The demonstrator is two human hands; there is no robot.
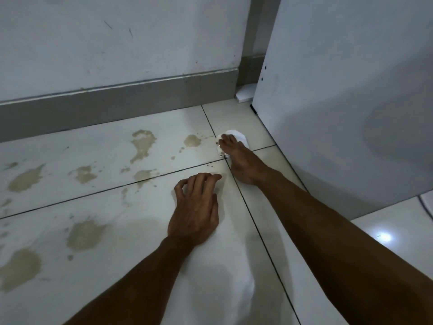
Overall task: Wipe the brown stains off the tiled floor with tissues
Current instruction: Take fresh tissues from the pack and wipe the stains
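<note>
Here, in the head view, the right hand (236, 158) presses a white tissue (234, 137) flat on the tiled floor (145, 254) — fingers fairly straight, its grip not clenched. The left hand (196, 207) rests nearer than the tissue, fingers loosely curled, holding nothing. Brown stains (143, 144) spread left of the tissue.

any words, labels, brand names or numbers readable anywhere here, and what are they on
None: no text shows in this view.
The tissue under the right hand is plain white.
The wall bears only scuff marks.
The white panel shows two small dark holes and no label.
The floor carries brown stains and grout lines, no print.
</note>
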